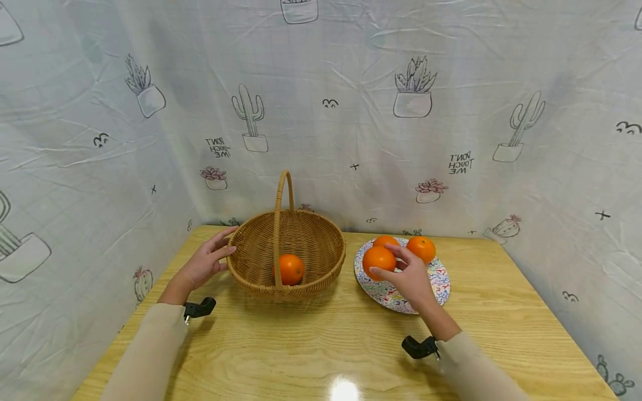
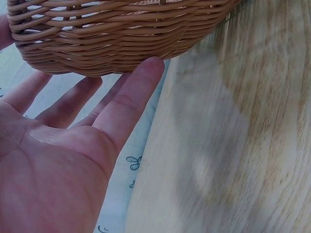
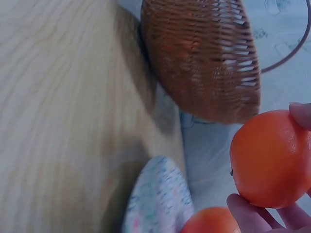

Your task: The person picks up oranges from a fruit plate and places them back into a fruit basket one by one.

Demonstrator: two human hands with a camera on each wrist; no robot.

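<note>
My right hand (image 1: 408, 275) holds an orange (image 1: 378, 263) between thumb and fingers, over the front left of a colourfully patterned plate (image 1: 391, 298). In the right wrist view, that orange (image 3: 272, 159) is raised above the plate (image 3: 158, 194). Two other oranges, one at the back (image 1: 386, 241) and one at the right (image 1: 421, 249), lie on the plate. My left hand (image 1: 204, 262) touches the left side of a wicker basket (image 1: 321, 234) with extended fingers. Its thumb (image 2: 141, 80) rests against the woven outer wall (image 2: 116, 53). One orange (image 1: 291, 269) sits inside the basket, partly behind the handle.
The basket's tall arched handle (image 1: 278, 234) rises over its middle. Both stand on a wooden table (image 1: 301, 345), backed by a white curtain (image 1: 351, 139) with cactus drawings that also hangs along the left and right sides.
</note>
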